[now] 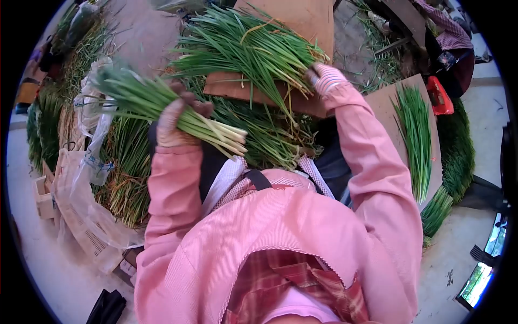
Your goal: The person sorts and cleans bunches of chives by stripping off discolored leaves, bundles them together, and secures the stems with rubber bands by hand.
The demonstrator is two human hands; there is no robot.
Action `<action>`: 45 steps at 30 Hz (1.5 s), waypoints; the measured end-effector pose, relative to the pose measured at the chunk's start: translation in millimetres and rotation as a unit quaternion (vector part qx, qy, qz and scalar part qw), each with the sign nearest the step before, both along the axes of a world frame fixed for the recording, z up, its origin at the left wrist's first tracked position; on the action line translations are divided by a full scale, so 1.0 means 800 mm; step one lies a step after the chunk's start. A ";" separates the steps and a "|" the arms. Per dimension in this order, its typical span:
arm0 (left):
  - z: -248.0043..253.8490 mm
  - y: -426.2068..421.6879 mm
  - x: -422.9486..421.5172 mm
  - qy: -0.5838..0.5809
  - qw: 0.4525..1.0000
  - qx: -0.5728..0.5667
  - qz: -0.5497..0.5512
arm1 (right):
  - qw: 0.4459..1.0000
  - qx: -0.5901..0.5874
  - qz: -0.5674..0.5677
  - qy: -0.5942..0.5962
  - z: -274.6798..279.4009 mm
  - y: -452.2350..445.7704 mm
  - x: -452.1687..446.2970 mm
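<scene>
We have a bundle of green stalks (144, 97) in our left hand (178, 116), its fingers wrapped around the middle, leaves to their left and pale ends to their right. The fingers of our right hand (325, 80) are bent at the pale ends of a loose heap (243, 46) (whether they pinch any, we cannot tell). That heap lies left of them on a brown surface (310, 21); more stalks (259, 132) lie below it, between both sets of fingers. Right of the right fingers, a neat row of stalks (414, 140) rests on a board (382, 101), with dense greenery (456, 156) beyond. We judge the held bundle and that row gathered, while the tangled heap, with yellowed leaves, seems left to sort.
</scene>
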State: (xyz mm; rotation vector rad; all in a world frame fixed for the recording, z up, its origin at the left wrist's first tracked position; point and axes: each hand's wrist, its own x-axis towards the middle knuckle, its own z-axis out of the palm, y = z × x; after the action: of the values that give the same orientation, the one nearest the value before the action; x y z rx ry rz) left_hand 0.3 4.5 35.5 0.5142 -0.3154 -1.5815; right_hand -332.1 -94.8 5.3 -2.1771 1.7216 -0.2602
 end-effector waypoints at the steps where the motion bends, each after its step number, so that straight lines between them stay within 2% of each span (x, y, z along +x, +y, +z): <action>1: -0.004 0.000 -0.013 0.008 1.000 0.005 -0.007 | 0.999 0.020 -0.012 0.045 -0.004 -0.008 0.006; 2: -0.005 0.000 -0.022 0.015 1.000 0.011 -0.014 | 0.995 0.042 -0.024 0.090 -0.008 -0.015 0.010; 4: -0.005 0.000 -0.028 -0.002 1.000 0.004 -0.011 | 0.995 0.037 -0.011 0.093 0.002 -0.026 0.007; 6: -0.006 0.002 -0.028 -0.018 1.000 -0.001 -0.011 | 0.998 -0.021 -0.018 0.051 0.022 -0.045 -0.005; 8: -0.004 0.003 -0.026 -0.004 1.000 -0.023 0.009 | 0.977 -0.200 -0.030 -0.065 0.064 -0.043 -0.009; 9: -0.001 0.002 -0.028 -0.010 1.000 -0.014 0.019 | 0.947 -0.283 -0.010 -0.155 0.086 -0.030 -0.006; 10: -0.004 0.001 -0.027 -0.006 1.000 -0.016 0.020 | 0.963 -0.241 -0.020 -0.121 0.086 -0.039 -0.029; 11: -0.009 0.000 -0.025 0.040 0.999 -0.026 0.004 | 0.966 -0.165 -0.025 -0.196 0.039 -0.055 -0.061; 12: -0.012 0.000 -0.024 0.085 0.996 -0.034 -0.014 | 0.993 -0.087 -0.042 -0.062 0.049 -0.034 -0.053; 13: -0.009 0.002 -0.030 0.094 0.995 -0.007 -0.012 | 0.996 -0.010 -0.032 0.084 0.063 -0.011 -0.042; 14: -0.007 0.002 -0.033 0.096 0.995 -0.013 -0.015 | 0.986 0.052 -0.094 0.125 0.048 -0.020 -0.053; 15: -0.006 0.004 -0.037 0.101 0.994 -0.011 -0.030 | 0.989 0.046 -0.141 -0.020 0.040 -0.024 -0.071; 16: -0.006 0.010 -0.041 0.105 0.994 -0.003 -0.043 | 0.968 0.046 -0.182 -0.165 0.036 -0.024 -0.084; 17: -0.005 0.011 -0.048 0.080 0.996 0.024 -0.038 | 0.946 0.041 -0.211 -0.242 0.055 -0.018 -0.076; 18: -0.001 0.013 -0.058 0.042 0.995 0.090 -0.006 | 0.962 -0.004 -0.180 -0.205 0.077 -0.008 -0.072; 20: -0.010 0.014 -0.083 -0.003 0.996 0.091 0.001 | 0.957 -0.054 -0.173 -0.228 0.081 0.009 -0.053; 22: -0.012 0.015 -0.112 -0.080 0.991 0.108 -0.012 | 0.965 -0.156 -0.036 -0.210 0.070 0.049 -0.014; 24: -0.021 0.014 -0.141 -0.126 0.976 0.170 -0.056 | 0.972 -0.182 0.045 -0.142 0.059 0.103 0.028; 26: -0.037 0.002 -0.162 -0.187 0.974 0.110 -0.068 | 0.981 -0.166 0.089 -0.043 0.064 0.147 0.065; 28: -0.039 -0.002 -0.162 -0.225 0.950 0.196 -0.090 | 0.993 -0.085 0.072 -0.049 0.065 0.176 0.088; 29: -0.046 -0.001 -0.160 -0.191 0.962 0.168 -0.096 | 0.983 -0.128 0.088 -0.096 0.045 0.182 0.084; 30: -0.053 0.000 -0.159 -0.198 0.961 0.168 -0.099 | 0.958 -0.103 0.048 -0.262 0.003 0.182 0.080; 31: -0.053 0.004 -0.157 -0.172 0.956 0.222 -0.089 | 0.915 0.069 -0.047 -0.395 0.008 0.182 0.082; 32: -0.055 0.007 -0.154 -0.147 0.947 0.276 -0.076 | 0.818 0.238 -0.138 -0.505 0.013 0.182 0.083; 33: -0.078 0.006 -0.147 -0.129 0.952 0.261 -0.097 | 0.751 0.338 -0.158 -0.545 0.013 0.177 0.080; 36: -0.075 0.017 -0.137 -0.144 0.949 0.265 -0.090 | 0.751 0.397 -0.175 -0.499 0.014 0.157 0.092; 37: -0.068 0.020 -0.132 -0.170 0.953 0.244 -0.060 | 0.741 0.402 -0.178 -0.508 0.005 0.151 0.093; 38: -0.052 0.024 -0.126 -0.202 0.950 0.234 -0.041 | 0.711 0.380 -0.150 -0.573 -0.010 0.149 0.098; 40: -0.036 0.020 -0.105 -0.236 0.955 0.171 0.045 | 0.895 0.266 -0.047 -0.356 -0.025 0.136 0.087; 41: -0.032 0.016 -0.085 -0.232 0.957 0.153 0.083 | 0.940 0.215 0.007 -0.265 -0.036 0.132 0.077; 42: -0.027 0.010 -0.059 -0.226 0.957 0.133 0.121 | 0.971 0.160 0.061 -0.168 -0.044 0.129 0.066; 43: -0.013 0.001 -0.026 -0.202 0.961 0.144 0.119 | 0.961 0.248 0.061 -0.108 -0.015 0.131 0.061; 44: 0.004 -0.005 0.005 -0.177 0.964 0.157 0.117 | 0.969 0.195 0.141 -0.057 -0.022 0.130 0.043; 45: 0.013 -0.007 0.030 -0.169 0.971 0.067 0.157 | 0.983 0.125 0.125 -0.053 -0.009 0.126 0.038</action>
State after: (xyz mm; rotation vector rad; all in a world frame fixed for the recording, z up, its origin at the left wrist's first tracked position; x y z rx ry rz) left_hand 24.1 -0.7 46.1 0.8979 -0.3656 -1.2103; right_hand -301.7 6.1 -1.7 -2.1222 1.3272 -0.0869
